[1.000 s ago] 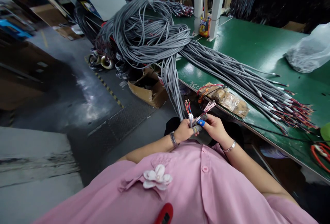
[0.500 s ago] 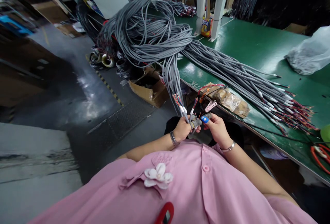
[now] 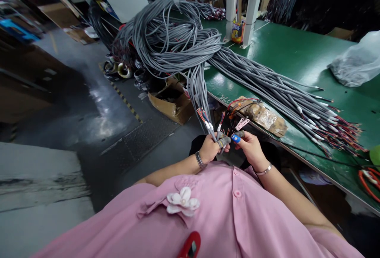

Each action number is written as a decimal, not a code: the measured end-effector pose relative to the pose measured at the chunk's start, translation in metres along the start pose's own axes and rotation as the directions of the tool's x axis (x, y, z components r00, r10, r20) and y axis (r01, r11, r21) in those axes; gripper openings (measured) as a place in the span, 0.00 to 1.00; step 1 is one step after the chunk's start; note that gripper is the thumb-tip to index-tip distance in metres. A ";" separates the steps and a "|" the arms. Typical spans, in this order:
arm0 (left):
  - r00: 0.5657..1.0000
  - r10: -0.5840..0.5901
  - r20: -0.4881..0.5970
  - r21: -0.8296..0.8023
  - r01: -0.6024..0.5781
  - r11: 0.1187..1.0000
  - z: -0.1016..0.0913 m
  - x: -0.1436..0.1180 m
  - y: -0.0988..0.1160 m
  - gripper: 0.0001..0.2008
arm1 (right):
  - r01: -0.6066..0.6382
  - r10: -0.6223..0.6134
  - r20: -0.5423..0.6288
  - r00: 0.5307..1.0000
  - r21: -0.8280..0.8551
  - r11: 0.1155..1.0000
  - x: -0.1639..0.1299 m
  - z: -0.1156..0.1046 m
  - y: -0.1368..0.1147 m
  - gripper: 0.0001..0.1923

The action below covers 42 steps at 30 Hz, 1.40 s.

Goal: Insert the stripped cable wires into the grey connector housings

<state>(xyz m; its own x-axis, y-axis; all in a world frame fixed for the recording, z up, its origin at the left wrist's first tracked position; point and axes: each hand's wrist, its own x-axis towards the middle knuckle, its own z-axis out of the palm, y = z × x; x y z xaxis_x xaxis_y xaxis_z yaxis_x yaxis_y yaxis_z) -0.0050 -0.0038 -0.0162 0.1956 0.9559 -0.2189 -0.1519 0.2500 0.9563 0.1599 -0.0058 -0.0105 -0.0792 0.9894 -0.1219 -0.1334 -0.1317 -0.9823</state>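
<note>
Left hand (image 3: 210, 148) grip closed round gray cables (image 3: 212, 134), near worktop (image 3: 285, 44) edge; right hand (image 3: 251, 149) pinched near thin wires (image 3: 228, 132), cannot tell if holding any; cables could slip if left grip loosens, wires could snap if tugged hard

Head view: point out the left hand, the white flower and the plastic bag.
Left hand (image 3: 209, 149), head view: back of the hand.
White flower (image 3: 183, 201), head view: near its center.
Plastic bag (image 3: 350, 70), head view: its fuller lower part.
</note>
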 end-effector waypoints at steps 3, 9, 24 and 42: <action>1.000 0.020 -0.012 -0.018 -0.021 1.000 -0.001 0.001 -0.003 0.19 | -0.001 0.001 0.005 1.000 0.021 1.000 -0.001 -0.001 0.003 0.15; 0.998 0.031 -0.063 -0.032 -0.033 0.999 -0.001 0.002 -0.003 0.19 | -0.017 0.017 0.004 1.000 0.022 1.000 -0.001 -0.002 0.008 0.16; 0.994 0.021 -0.103 -0.007 -0.022 1.000 -0.001 0.002 0.000 0.18 | -0.073 0.069 0.026 0.997 0.204 0.976 0.001 -0.018 0.012 0.13; 0.994 0.036 -0.101 -0.013 -0.037 0.999 -0.001 0.001 -0.006 0.18 | -0.036 0.039 -0.063 0.997 0.046 0.998 -0.005 0.000 0.006 0.16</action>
<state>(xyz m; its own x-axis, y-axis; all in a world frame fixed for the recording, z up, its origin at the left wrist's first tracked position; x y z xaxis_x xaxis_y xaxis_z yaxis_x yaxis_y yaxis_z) -0.0045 -0.0043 -0.0221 0.0912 0.9749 -0.2029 -0.1718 0.2161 0.9611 0.1592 -0.0119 -0.0161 -0.0218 0.9854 -0.1687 -0.1760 -0.1699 -0.9696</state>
